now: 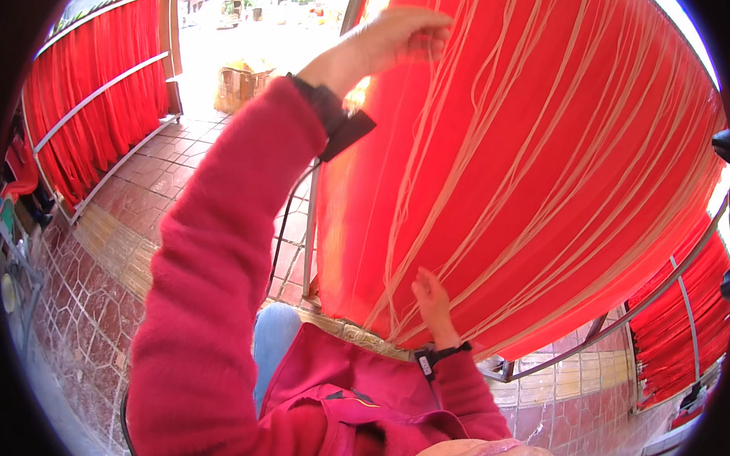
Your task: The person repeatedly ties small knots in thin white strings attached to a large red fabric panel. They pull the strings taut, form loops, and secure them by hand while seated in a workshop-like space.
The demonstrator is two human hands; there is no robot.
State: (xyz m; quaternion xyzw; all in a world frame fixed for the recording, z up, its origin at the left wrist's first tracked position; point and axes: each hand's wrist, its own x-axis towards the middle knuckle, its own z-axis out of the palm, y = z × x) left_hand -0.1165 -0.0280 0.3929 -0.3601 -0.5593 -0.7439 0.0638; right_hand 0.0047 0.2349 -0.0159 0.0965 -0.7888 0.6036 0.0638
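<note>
A broad red sheet, which looks like cloth or dense threads [396,187], is stretched before me, with many loose pale tan strands [459,156] hanging across it. My left hand [395,40] is raised at its upper left edge, fingers bent inward beside the strands; whether one is pinched in them cannot be made out. Low on the sheet, my right hand [433,302] points upward among the gathered lower strands, fingers mostly stretched and a little blurred. Both wrists wear black bands, and a dark flat piece [350,136] sticks out from the left one.
Metal bars [656,286] frame the sheet at its lower right. Other racks of red material stand at the far left [103,92] and far right [682,321]. Tiles pave the floor [94,294]. A brown box [239,86] sits beyond, and a dark cable [278,239] hangs by my left arm.
</note>
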